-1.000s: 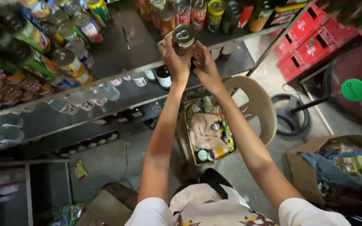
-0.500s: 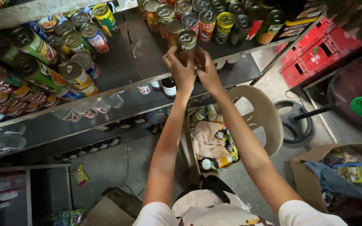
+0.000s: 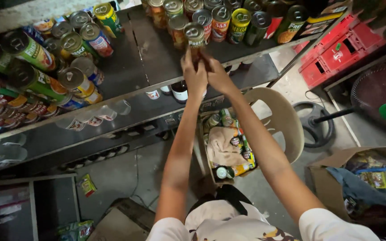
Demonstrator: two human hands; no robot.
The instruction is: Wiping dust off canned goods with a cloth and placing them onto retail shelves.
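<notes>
The fingers (image 3: pixel 192 57) of both hands close around one can (image 3: pixel 195 35), gripping its lower body from either side while its silver pull-tab lid faces the camera. The left hand (image 3: pixel 195 76) holds the left side, the right hand (image 3: pixel 218 76) the right, and the two press together just beneath the can. The can stands at the near edge of a cluster of cans (image 3: pixel 228 18) on the far right part of the dark shelf (image 3: pixel 157 53), touching or just beside its neighbours; which cannot be told. Both forearms stretch up from the bottom of the view.

Further left on the same shelf sits another group of cans (image 3: pixel 59 49), green, red and yellow labelled, lying tilted toward the camera. Under the shelf's front edge a dark bottle (image 3: pixel 180 91) stands on a lower shelf. Below the arms, an open box (image 3: pixel 227 145) holding more cans and a tan cloth rests on a beige plastic chair (image 3: pixel 282 120). To the right stand red crates (image 3: pixel 340 51), a fan (image 3: pixel 380 98) and a cardboard box (image 3: pixel 358 178) stuffed with packets.
</notes>
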